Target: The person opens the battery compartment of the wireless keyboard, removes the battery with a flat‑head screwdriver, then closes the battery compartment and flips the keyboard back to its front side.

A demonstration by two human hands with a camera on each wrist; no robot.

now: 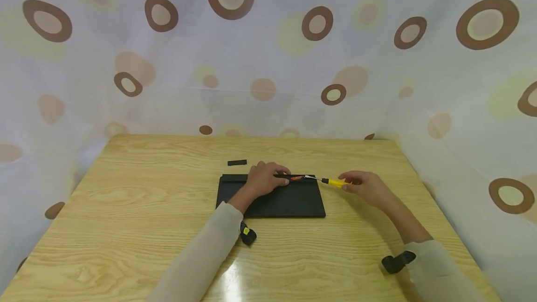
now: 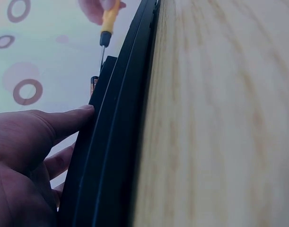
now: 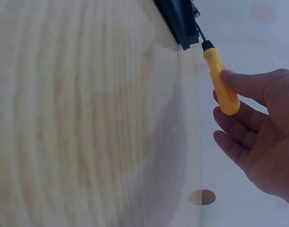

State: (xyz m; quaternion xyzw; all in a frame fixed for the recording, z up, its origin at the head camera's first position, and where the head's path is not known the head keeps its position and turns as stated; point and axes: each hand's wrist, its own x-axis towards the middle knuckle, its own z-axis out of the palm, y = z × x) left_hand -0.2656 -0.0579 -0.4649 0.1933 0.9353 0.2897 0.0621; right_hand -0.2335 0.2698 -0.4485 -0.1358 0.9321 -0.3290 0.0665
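A flat black rectangular device [image 1: 289,202] lies on the table, with a raised bar along its far edge. My left hand [image 1: 263,179] holds that bar, thumb on the near side and fingers behind it. An orange-and-black battery [image 1: 297,178] shows in the bar, just right of the left hand. My right hand [image 1: 364,186] pinches a screwdriver [image 3: 221,82] by its yellow handle. Its metal shaft points left, and its tip is at the bar's right end, close to the battery; whether they touch I cannot tell.
A small black strip [image 1: 237,162], shaped like a cover, lies on the wooden table [image 1: 138,190] behind the device's left end. A patterned curtain [image 1: 268,59] hangs behind the table and along both sides.
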